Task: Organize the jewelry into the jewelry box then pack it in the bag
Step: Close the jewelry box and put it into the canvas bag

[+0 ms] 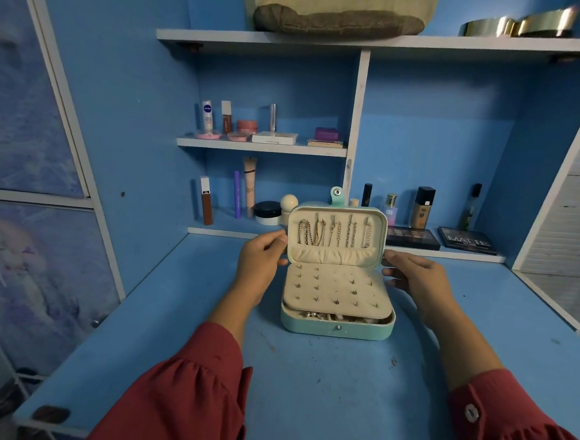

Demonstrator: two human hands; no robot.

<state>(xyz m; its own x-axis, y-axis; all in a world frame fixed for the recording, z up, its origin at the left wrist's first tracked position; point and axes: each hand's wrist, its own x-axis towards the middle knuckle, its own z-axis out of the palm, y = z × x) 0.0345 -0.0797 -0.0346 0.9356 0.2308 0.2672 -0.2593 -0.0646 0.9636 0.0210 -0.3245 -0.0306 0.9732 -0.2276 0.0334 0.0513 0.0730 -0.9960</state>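
The big blue desk (304, 385) holds the work, and high up on the top shelf (465, 43) sits the tan bag (337, 13), far from the box and not yet used; so the packing part looks not started.

The jewelry box (338, 292) sits in the middle of the desk, close to the back; it is teal outside and cream inside; its lid (337, 235) stands up, wide open.

The left hand (261, 262) is at the left edge of the lid, with thumb and fingers curled on that edge, so it pinches the lid; the right hand (411, 276) is at the right side of the lid, its fingers fairly straight and touching the side, not wrapped round it.

Inside the lid hang the chains (335, 235), all in a row on their hooks; below, the flat cream pad (337, 290) carries the little earrings (336, 301) stuck in rows; under the pad a few shiny rings (313, 314) peek out, though they are too small to tell well.

No loose jewelry lies on the desk, so the sorting looks done; I think what is left is to shut the lid, snap it, and put the box in the bag.
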